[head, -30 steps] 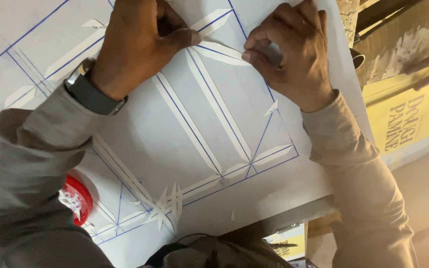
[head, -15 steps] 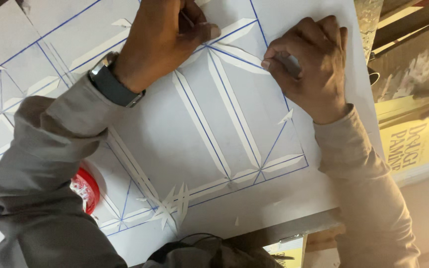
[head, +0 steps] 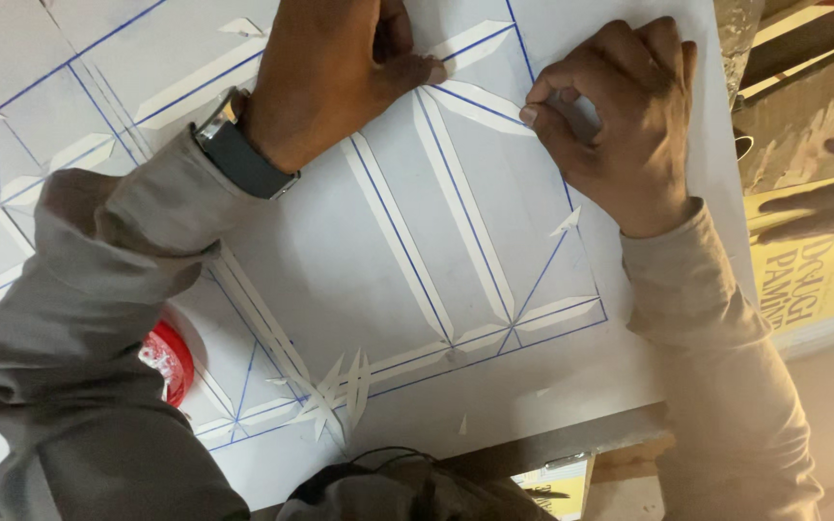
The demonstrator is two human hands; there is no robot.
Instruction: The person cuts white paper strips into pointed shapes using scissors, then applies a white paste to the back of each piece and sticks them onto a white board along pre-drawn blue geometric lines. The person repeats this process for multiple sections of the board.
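White board [head: 340, 251] fills most of what we see, a flat sheet ruled with thin blue lines and crossed by strips of pale masking tape that follow those lines. We take this board as our landmark. Near its upper edge our left hand [head: 335, 72] lies knuckles up, fingers curled and pressed down onto the sheet, the thumb tip stretched out along a blue line; we cannot tell whether anything sits under the palm. A dark wristwatch [head: 241, 154] bands the wrist just below it, where the grey sleeve [head: 98, 318] begins. Toward the board's upper right our right hand [head: 620, 125] is clenched into a pinch, thumb and forefinger closed on the end of a tape strip [head: 480, 101] that lies slanted on the sheet between the two hands. Lower on the board several short tape ends cross in a star shape [head: 340, 391], close to the near edge. At the board's lower left a red tape roll [head: 171, 362] peeks out from under the left sleeve, resting on the sheet. Beyond the board's right edge lies a yellow printed sheet [head: 813, 280], and above it the fingers of another person's hand [head: 822, 198] reach in from the right
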